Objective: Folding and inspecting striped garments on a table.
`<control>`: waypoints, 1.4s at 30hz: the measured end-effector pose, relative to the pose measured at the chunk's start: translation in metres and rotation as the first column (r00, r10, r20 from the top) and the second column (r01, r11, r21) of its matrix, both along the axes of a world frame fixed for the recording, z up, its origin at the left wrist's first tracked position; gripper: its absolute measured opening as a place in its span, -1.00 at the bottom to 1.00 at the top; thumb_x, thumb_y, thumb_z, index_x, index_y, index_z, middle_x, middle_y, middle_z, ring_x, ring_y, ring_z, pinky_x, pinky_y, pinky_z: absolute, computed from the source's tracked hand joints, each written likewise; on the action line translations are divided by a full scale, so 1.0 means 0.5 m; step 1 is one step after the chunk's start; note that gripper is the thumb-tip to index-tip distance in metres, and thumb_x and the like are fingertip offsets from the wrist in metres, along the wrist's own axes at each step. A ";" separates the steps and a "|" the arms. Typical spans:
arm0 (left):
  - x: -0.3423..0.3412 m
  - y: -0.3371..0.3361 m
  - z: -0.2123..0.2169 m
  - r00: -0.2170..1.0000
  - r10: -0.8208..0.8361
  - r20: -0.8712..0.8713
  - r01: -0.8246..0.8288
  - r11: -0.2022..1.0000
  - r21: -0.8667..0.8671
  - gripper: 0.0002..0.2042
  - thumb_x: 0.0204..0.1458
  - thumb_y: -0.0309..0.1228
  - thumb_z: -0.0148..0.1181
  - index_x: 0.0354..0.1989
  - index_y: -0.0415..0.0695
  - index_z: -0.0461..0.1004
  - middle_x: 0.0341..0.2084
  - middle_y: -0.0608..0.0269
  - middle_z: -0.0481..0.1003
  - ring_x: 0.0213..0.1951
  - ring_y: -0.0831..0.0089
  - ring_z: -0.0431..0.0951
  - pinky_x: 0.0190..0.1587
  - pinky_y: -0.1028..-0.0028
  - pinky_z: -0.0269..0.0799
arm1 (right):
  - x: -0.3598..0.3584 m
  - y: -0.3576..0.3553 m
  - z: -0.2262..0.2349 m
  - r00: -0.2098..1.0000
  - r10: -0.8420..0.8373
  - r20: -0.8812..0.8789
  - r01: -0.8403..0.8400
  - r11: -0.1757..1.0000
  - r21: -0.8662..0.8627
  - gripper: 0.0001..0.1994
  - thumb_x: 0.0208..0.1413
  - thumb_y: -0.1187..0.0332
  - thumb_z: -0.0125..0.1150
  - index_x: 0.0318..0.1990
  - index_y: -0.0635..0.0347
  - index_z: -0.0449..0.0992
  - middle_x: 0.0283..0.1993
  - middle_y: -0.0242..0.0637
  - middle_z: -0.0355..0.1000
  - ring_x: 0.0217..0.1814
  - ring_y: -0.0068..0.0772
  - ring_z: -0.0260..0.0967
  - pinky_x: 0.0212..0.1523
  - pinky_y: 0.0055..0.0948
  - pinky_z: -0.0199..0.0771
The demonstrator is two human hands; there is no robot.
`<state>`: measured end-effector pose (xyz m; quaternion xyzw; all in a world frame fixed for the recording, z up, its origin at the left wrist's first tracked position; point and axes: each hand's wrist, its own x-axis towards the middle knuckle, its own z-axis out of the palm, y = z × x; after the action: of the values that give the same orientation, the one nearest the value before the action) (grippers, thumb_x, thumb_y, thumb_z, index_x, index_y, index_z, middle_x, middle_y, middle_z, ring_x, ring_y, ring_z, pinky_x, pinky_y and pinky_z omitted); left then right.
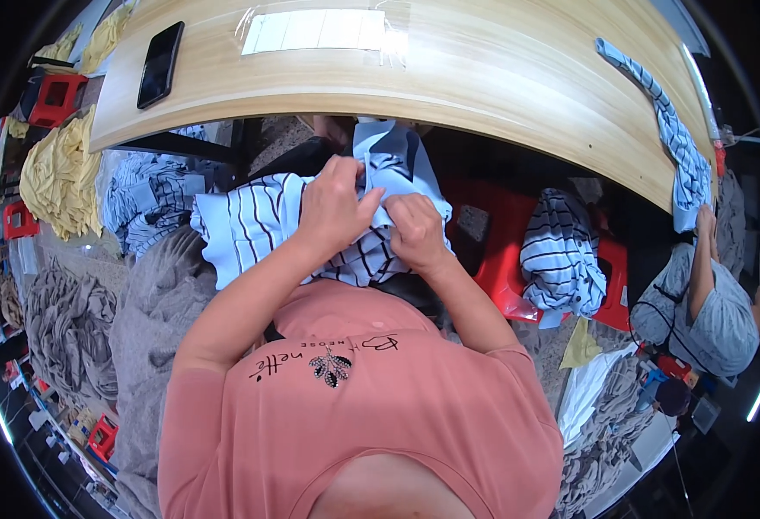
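Across my lap, just below the table edge, lies a light blue garment with dark stripes (263,212). Its plain light blue section (389,147) stands up above my hands. My left hand (335,206) is closed on the cloth beside this section, fingers bent and thumb pointing toward the right hand. Close by on the right, my right hand (418,232) is curled with its fingertips on the same garment. Folds of cloth hide the exact spot that each hand pinches.
A wooden table (501,95) spans the front, bearing a black phone (161,65) and a taped white sheet (315,31). Another striped piece (674,130) lies at its right end, near a person in grey (717,311). A red stool (501,251) holds striped cloth (562,251). Yellow garments (64,177) are piled left.
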<state>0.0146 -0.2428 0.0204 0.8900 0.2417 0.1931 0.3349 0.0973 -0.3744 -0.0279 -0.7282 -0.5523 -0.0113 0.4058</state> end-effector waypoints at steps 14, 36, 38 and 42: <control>0.065 -0.002 -0.017 0.999 0.033 0.020 -0.015 0.814 -0.580 -0.94 -0.04 -0.54 0.05 -0.50 -0.24 0.40 -0.63 0.45 0.36 -0.56 0.73 0.24 -0.51 0.64 0.19 | 0.060 -0.029 0.036 0.977 -0.074 -0.199 -0.027 0.885 -0.465 -0.88 -0.31 0.51 0.10 -0.49 0.20 0.42 -0.45 -0.17 0.35 -0.34 -0.08 0.30 -0.33 -0.24 0.34; 0.016 -0.012 -0.003 0.987 -0.141 0.073 0.135 0.500 -0.855 -0.88 -0.03 -0.50 0.10 -0.56 -0.23 0.44 -0.64 0.52 0.34 -0.55 0.77 0.20 -0.52 0.68 0.12 | 0.020 -0.027 0.069 0.997 0.034 0.066 -0.048 0.972 0.230 -0.72 -0.44 0.60 0.05 -0.40 0.32 0.36 -0.41 -0.18 0.33 -0.51 -0.21 0.28 -0.51 -0.39 0.27; 0.014 -0.011 -0.002 0.986 -0.140 0.085 0.145 0.498 -0.855 -0.88 -0.03 -0.50 0.11 -0.56 -0.24 0.44 -0.65 0.52 0.34 -0.55 0.77 0.21 -0.53 0.67 0.12 | 0.018 -0.027 0.074 0.995 0.030 0.091 -0.048 0.977 0.208 -0.74 -0.44 0.60 0.05 -0.41 0.33 0.36 -0.41 -0.17 0.34 -0.51 -0.21 0.29 -0.51 -0.39 0.27; 0.004 -0.017 0.013 0.987 -0.161 0.025 0.133 0.707 -0.694 -0.88 -0.05 -0.51 0.13 -0.57 -0.27 0.43 -0.69 0.48 0.34 -0.58 0.75 0.21 -0.55 0.66 0.14 | 0.025 -0.021 0.082 0.995 0.073 0.070 -0.083 0.984 0.155 -0.77 -0.43 0.59 0.05 -0.44 0.32 0.36 -0.43 -0.18 0.34 -0.50 -0.23 0.30 -0.51 -0.38 0.29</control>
<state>0.0164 -0.2514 0.0268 0.7196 0.2311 0.0447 0.6532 0.1099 -0.3848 0.0129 -0.6708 -0.5905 -0.0623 0.4444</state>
